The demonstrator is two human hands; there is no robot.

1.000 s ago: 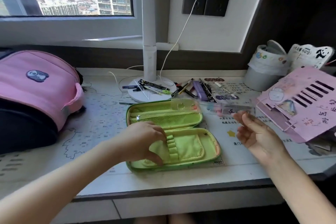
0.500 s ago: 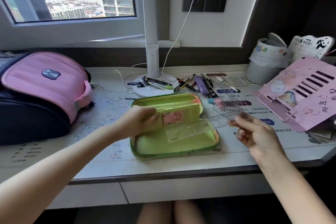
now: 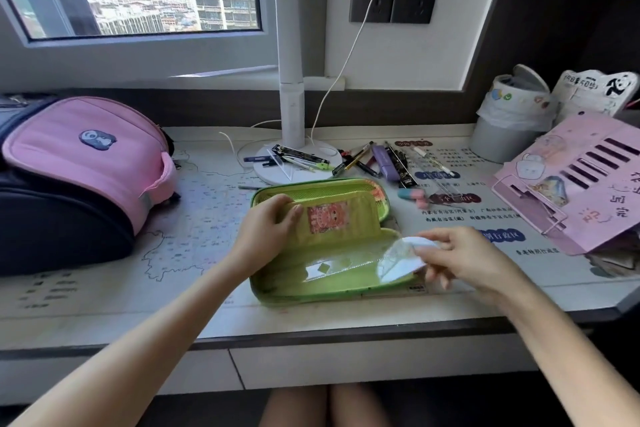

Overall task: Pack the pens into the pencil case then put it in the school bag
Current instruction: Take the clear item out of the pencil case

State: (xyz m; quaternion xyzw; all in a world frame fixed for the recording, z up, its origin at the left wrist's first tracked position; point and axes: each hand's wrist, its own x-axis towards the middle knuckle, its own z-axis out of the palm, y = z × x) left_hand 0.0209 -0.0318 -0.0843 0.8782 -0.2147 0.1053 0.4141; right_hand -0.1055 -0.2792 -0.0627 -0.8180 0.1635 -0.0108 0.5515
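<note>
A green pencil case (image 3: 277,282) lies open at the middle of the desk. My left hand (image 3: 266,225) grips its inner flap, the one with a pink sticker, and holds it upright. My right hand (image 3: 460,258) pinches a clear plastic ruler (image 3: 346,265) at its right end, and the ruler lies along the case's lower half. Several pens (image 3: 360,158) lie loose behind the case, some beside the lamp base. The pink and navy school bag (image 3: 79,163) rests on the desk at the left.
A white lamp base (image 3: 277,173) with small stationery on it stands behind the case, its cable running to the wall socket. Pink erasers (image 3: 414,196), a grey bin (image 3: 502,130) and a pink book stand (image 3: 581,184) fill the right side. The desk's front edge is near.
My left hand has lifted the inner flap upright. My right hand picked up the clear ruler from the desk and brought it down into the case's lower half.
</note>
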